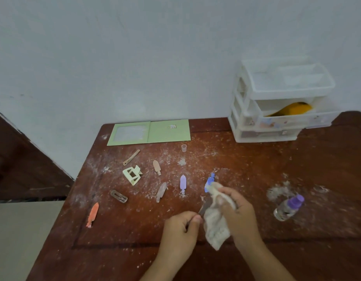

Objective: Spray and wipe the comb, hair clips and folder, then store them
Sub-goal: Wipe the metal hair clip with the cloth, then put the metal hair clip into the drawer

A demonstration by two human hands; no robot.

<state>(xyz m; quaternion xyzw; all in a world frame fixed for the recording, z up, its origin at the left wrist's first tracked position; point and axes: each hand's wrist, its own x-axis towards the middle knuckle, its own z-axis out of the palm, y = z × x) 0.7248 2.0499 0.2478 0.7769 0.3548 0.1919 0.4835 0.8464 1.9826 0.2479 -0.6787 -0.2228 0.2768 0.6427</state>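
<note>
Head view: the left hand [182, 224] is pinching a clip [205, 207] steady just left of the bottle [288, 207] so the right hand [237, 211], gripping the cloth [215, 226], is wiping it.

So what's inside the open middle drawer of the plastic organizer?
An orange object lies inside the middle drawer; only its upper part shows above the drawer front, the rest is hidden.

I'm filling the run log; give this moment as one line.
step: wiping | left hand: pinches clip | right hand: rubs cloth | folder: open
</note>
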